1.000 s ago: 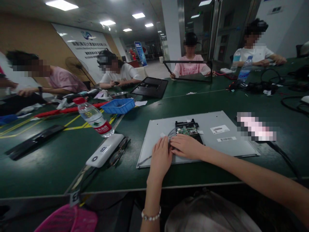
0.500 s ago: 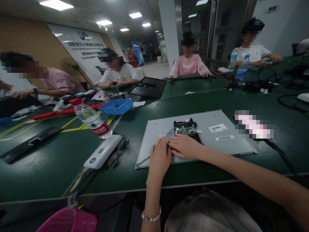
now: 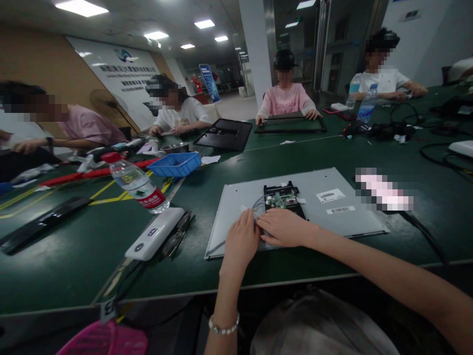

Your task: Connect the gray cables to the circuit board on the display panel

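Bending together, the left hand (image 3: 242, 237) and right hand (image 3: 284, 228) work low over a grey panel (image 3: 240, 196), flat at centre right of the frame; fingers curl down by thin wires (image 3: 257, 201), but I cannot tell how far the grip is closed or whether anything is pinched. The panel is probably stiff and smooth, best held by its edges; the circuit board (image 3: 281, 199) looks fragile, the wires soft. Below spreads a green counter (image 3: 314, 153), with co-workers (image 3: 286, 101) around it toward the top, under ceiling lights (image 3: 82, 8).
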Demonstrator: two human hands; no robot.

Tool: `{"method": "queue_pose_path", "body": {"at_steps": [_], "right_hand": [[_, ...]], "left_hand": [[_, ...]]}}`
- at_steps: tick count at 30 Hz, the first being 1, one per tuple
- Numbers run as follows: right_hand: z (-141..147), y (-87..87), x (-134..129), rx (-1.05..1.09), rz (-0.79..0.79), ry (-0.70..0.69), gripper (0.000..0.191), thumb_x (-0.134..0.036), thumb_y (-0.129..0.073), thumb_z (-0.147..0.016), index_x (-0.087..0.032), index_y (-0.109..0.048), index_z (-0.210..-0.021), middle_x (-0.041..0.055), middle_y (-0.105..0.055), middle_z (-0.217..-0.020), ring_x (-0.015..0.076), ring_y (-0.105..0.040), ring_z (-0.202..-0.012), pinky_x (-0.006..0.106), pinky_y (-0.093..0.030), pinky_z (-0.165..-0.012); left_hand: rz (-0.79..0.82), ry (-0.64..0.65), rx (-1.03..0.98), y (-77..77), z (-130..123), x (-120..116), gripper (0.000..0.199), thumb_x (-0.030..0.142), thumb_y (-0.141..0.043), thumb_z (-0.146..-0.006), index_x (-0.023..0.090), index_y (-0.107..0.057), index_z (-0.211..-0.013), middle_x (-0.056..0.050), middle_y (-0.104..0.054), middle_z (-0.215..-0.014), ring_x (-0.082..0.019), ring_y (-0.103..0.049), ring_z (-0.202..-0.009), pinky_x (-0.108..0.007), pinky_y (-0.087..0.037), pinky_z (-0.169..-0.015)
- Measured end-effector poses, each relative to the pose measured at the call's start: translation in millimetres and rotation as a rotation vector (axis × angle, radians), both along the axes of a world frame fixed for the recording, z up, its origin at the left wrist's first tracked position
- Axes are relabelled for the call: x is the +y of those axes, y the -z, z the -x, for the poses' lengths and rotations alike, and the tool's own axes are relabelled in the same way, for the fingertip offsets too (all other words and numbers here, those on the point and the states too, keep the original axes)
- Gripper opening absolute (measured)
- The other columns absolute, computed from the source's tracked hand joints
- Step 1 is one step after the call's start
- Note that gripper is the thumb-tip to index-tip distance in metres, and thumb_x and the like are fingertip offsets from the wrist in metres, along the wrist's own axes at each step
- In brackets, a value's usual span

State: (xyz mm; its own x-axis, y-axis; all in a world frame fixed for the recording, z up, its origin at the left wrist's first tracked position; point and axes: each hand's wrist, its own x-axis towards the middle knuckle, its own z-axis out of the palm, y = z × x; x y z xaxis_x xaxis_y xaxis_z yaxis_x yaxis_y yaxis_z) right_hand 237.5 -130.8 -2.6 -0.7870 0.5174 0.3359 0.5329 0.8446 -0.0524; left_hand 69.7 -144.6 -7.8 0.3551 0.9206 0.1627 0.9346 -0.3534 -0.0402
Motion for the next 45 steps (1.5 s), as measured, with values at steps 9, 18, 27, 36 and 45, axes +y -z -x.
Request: {"method": "queue_pose_path", "body": {"at_steps": [9, 18, 27, 36, 45], "right_hand": [[-2.7, -2.4, 0.3, -0.044, -0.001, 0.004, 0.028, -0.03, -0.042, -0.091, -0.009, -0.06, -0.095, 0.0128, -0.065, -0.092, 0.0237, -0.059, -0.09, 0.037, -0.043, -0.083], [-1.4, -4.9, -2.1, -0.074, 0.031, 0.019, 0.027, -0.029, -0.043, -0.092, -0.008, -0.059, -0.096, 0.014, -0.064, -0.095, 0.022, -0.058, -0.093, 0.037, -0.041, -0.086], [-0.6, -3.4, -2.8, -0.074, 0.025, 0.029, 0.027, -0.027, -0.043, -0.091, -0.008, -0.061, -0.096, 0.0138, -0.065, -0.094, 0.0228, -0.059, -0.092, 0.036, -0.04, -0.085], [-0.8, -2.4, -4.3, -0.078, 0.013, 0.06, 0.024, -0.024, -0.043, -0.092, -0.009, -0.062, -0.092, 0.0125, -0.066, -0.091, 0.0226, -0.06, -0.089, 0.036, -0.04, -0.084], [-4.5, -5.0, -4.9, -0.106, -0.005, 0.057, 0.027, -0.021, -0.037, -0.094, -0.009, -0.062, -0.091, 0.0128, -0.066, -0.088, 0.0206, -0.06, -0.087, 0.035, -0.041, -0.082]], "left_hand": [[0.229, 0.038, 0.084, -34.1, 11.0, 21.4, 0.039, 0.018, -0.039, -0.089, 0.013, -0.046, -0.127, -0.016, -0.061, -0.121, -0.025, -0.06, -0.109, -0.033, -0.044, -0.089], [0.121, -0.059, 0.015, -19.9, 11.1, 20.9, 0.04, 0.021, -0.035, -0.093, 0.012, -0.043, -0.132, -0.014, -0.063, -0.119, -0.025, -0.063, -0.101, -0.032, -0.046, -0.083], [0.083, -0.004, -0.185, -8.5, 22.8, 28.3, 0.04, 0.023, -0.041, -0.092, 0.012, -0.047, -0.13, -0.013, -0.062, -0.121, -0.024, -0.061, -0.108, -0.033, -0.045, -0.091], [0.004, 0.108, -0.295, 7.1, 31.7, 33.4, 0.038, 0.027, -0.04, -0.093, 0.013, -0.052, -0.126, -0.011, -0.059, -0.125, -0.022, -0.056, -0.115, -0.035, -0.042, -0.1], [-0.008, 0.107, -0.243, 4.4, 28.5, 21.7, 0.038, 0.032, -0.04, -0.094, 0.017, -0.049, -0.128, -0.009, -0.052, -0.134, -0.023, -0.047, -0.125, -0.041, -0.037, -0.104]]}}
